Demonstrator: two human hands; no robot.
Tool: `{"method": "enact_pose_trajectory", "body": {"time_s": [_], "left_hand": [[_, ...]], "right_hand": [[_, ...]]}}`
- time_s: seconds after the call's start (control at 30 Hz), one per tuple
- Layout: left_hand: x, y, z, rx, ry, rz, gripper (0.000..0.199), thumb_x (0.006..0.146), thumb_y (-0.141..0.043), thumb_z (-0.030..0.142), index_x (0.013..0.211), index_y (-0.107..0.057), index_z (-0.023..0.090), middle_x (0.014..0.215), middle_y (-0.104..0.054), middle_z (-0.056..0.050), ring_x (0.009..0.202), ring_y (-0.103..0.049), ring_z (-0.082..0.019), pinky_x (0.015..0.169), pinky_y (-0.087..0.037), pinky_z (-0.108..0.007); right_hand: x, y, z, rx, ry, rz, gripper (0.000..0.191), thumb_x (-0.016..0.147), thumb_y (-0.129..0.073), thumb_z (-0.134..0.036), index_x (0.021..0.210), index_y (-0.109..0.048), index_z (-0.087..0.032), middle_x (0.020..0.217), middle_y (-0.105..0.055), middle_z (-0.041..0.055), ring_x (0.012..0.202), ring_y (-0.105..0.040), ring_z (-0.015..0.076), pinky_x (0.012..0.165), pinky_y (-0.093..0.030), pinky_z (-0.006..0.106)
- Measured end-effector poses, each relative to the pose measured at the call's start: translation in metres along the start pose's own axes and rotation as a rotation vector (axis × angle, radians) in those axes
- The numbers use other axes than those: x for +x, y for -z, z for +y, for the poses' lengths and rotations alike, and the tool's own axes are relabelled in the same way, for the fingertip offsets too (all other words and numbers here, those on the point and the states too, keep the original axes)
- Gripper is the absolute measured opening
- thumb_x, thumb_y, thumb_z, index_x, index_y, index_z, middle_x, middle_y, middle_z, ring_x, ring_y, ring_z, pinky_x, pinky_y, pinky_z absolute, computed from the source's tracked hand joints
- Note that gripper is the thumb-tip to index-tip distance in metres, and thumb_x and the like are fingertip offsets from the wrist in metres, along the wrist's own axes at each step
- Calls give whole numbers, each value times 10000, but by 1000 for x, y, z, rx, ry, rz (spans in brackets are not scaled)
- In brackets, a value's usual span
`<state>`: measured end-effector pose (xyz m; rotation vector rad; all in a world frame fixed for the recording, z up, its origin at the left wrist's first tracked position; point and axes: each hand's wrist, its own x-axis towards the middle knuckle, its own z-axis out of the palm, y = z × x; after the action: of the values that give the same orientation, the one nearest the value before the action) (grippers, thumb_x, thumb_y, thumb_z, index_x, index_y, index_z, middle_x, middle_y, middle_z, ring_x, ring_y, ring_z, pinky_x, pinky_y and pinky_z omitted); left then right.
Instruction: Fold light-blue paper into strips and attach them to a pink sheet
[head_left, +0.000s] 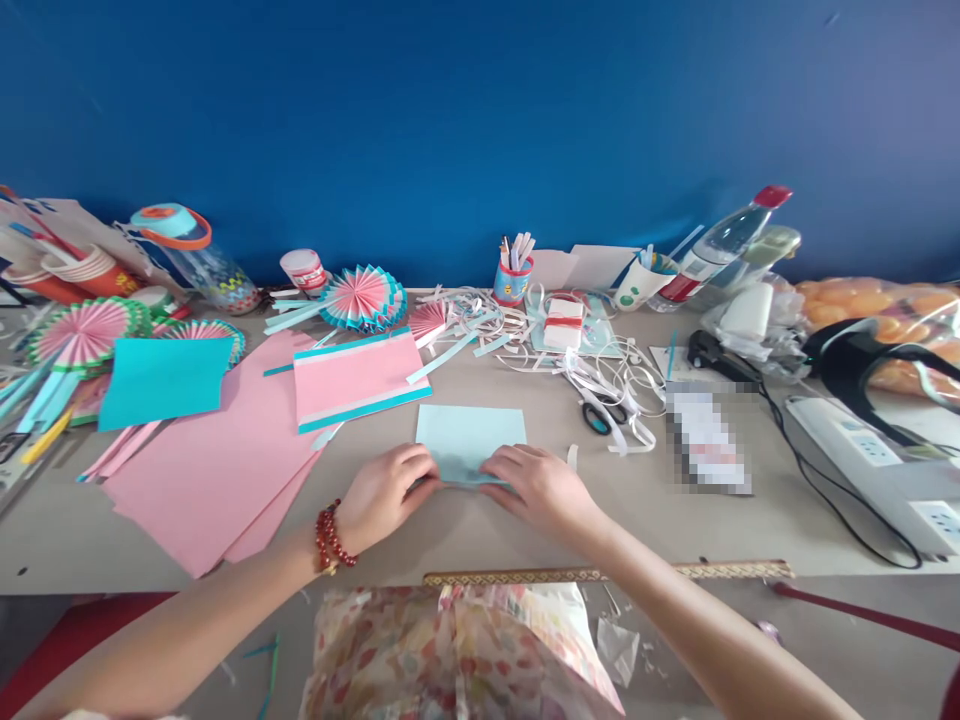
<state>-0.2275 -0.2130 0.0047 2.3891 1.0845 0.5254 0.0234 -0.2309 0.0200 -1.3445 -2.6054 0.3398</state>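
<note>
A light blue sheet of paper (472, 435) lies on the table in front of me. My left hand (388, 495) has its fingers curled and pinched at the sheet's near left corner. At the near right edge, my right hand (541, 485) grips the paper between thumb and bent fingers. The near edge looks slightly lifted or folded, though my fingers partly hide it. Just beyond my left hand is a pink sheet (360, 378) with blue strips along its edges. Large pink sheets (210, 455) spread to the left, with a turquoise sheet (166, 380) by them.
Pleated paper rosettes (364, 299) and tangled white paper strips (630, 395) lie behind the sheet. Scissors (596, 418) rest to the right. Farther right are a tilted plastic bottle (724, 245) and a power strip (874, 465). A patterned ruler-like strip (517, 577) runs along the front edge.
</note>
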Motion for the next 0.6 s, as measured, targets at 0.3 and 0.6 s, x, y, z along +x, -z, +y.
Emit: {"method": "enact_pose_trajectory", "body": {"time_s": [0.3, 0.6], "left_hand": [[7, 12, -8, -24, 29, -50, 229, 970, -515, 320, 846, -661, 195, 784, -643, -22, 801, -572, -167, 685, -439, -266], [10, 17, -16, -7, 79, -58, 146, 933, -567, 263, 831, -649, 196, 736, -627, 2, 720, -560, -153, 651, -401, -254]], "right_hand": [[26, -2, -19, -13, -100, -143, 146, 987, -501, -247, 912, -618, -200, 873, -659, 21, 830, -581, 154, 670, -343, 253], [36, -4, -19, -81, -173, -196, 190, 976, -531, -368, 905, -607, -209, 872, -677, 19, 817, -607, 165, 589, -282, 263]]}}
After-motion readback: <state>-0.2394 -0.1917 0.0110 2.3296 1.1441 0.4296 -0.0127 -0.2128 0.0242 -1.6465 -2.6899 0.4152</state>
